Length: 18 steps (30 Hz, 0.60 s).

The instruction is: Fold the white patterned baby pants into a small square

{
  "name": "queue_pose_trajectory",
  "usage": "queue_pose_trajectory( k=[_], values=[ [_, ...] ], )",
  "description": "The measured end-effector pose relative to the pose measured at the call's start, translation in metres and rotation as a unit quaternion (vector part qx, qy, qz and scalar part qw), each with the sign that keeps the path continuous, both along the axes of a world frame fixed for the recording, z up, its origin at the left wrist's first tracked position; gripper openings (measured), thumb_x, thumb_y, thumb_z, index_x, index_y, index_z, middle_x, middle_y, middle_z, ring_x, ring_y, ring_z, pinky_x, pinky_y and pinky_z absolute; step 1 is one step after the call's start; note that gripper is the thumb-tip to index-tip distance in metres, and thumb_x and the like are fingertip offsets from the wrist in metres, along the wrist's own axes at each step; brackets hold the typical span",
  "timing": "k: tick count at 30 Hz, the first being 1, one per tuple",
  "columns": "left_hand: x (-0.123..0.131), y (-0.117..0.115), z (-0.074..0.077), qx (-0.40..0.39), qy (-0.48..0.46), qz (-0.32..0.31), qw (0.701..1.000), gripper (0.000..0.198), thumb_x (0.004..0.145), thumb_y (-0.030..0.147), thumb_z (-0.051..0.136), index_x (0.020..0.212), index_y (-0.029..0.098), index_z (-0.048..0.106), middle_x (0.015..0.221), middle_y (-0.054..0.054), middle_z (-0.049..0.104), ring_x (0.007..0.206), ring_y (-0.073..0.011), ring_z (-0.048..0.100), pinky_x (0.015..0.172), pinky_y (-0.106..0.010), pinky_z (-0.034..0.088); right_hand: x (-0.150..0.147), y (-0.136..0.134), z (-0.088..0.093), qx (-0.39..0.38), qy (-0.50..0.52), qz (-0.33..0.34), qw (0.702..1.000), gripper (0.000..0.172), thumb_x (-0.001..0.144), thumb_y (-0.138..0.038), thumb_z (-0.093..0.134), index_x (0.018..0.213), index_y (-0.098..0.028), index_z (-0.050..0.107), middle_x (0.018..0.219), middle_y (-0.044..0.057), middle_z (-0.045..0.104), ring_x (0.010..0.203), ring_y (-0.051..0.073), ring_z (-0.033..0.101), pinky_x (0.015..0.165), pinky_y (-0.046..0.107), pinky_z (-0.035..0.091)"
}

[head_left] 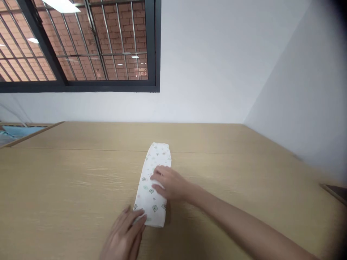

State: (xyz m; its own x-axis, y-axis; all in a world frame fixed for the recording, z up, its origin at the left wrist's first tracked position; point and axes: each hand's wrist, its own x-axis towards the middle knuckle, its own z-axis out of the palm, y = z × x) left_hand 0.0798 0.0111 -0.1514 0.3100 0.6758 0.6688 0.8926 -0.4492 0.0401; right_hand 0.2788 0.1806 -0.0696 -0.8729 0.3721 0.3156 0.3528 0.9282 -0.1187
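A long folded strip of white cloth (148, 195) with a small green and grey print lies lengthwise on the wood-grain table (81, 173). My right hand (169, 182) reaches in from the right, with its fingers curled over the middle of the strip. At the strip's near end, my left hand (126, 231) has its fingers on the lower left corner, which seems pinched up a little. The cloth under both hands is hidden.
A seam crosses the table (206, 151) behind the cloth. White walls (298, 101) meet at its far right corner, below a dark-framed, barred window (94, 43) showing brick. A dark flat object (336, 191) lies at the right edge; something blue (21, 131) shows beyond the left.
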Motion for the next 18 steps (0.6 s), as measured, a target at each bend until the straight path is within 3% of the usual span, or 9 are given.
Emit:
queue_pose_trajectory(
  k=[5, 9, 14, 18],
  values=[
    [-0.002, 0.003, 0.020, -0.132, 0.025, -0.031, 0.991, 0.030, 0.097, 0.011, 0.045, 0.120, 0.023, 0.059, 0.113, -0.007, 0.066, 0.101, -0.0219, 0.066, 0.083, -0.038, 0.060, 0.023, -0.063, -0.012, -0.040, -0.080, 0.071, 0.993, 0.023, 0.093, -0.040, 0.057, 0.094, -0.017, 0.060, 0.093, 0.006, 0.062, 0.083, 0.019, 0.054, 0.079, 0.033, 0.044],
    [0.002, 0.007, 0.020, -0.153, 0.083, -0.001, 0.985, 0.037, 0.091, 0.001, 0.046, 0.123, 0.018, 0.055, 0.117, -0.010, 0.062, 0.107, -0.0258, 0.062, 0.091, -0.046, 0.057, 0.029, -0.084, -0.021, 0.061, -0.101, 0.058, 0.991, 0.009, 0.093, -0.022, 0.052, 0.095, -0.016, 0.059, 0.092, 0.007, 0.063, 0.082, 0.021, 0.053, 0.077, 0.033, 0.044],
    [0.008, 0.013, 0.011, -0.135, 0.145, 0.050, 0.979, 0.048, 0.084, -0.006, 0.040, 0.123, 0.017, 0.056, 0.119, -0.011, 0.063, 0.106, -0.0286, 0.061, 0.091, -0.050, 0.055, 0.029, -0.095, -0.021, 0.193, -0.104, 0.041, 0.975, 0.020, 0.085, -0.001, 0.048, 0.094, -0.014, 0.059, 0.082, 0.006, 0.062, 0.070, 0.020, 0.052, 0.061, 0.032, 0.040],
    [0.014, 0.000, 0.018, -0.169, 0.089, 0.020, 0.981, 0.040, 0.087, 0.001, 0.038, 0.115, 0.020, 0.061, 0.112, -0.009, 0.067, 0.099, -0.0267, 0.063, 0.089, -0.046, 0.055, 0.036, -0.115, -0.015, 0.195, -0.103, 0.047, 0.974, 0.017, 0.083, -0.001, 0.051, 0.087, -0.015, 0.058, 0.075, 0.004, 0.062, 0.062, 0.018, 0.052, 0.054, 0.032, 0.037]
  ],
)
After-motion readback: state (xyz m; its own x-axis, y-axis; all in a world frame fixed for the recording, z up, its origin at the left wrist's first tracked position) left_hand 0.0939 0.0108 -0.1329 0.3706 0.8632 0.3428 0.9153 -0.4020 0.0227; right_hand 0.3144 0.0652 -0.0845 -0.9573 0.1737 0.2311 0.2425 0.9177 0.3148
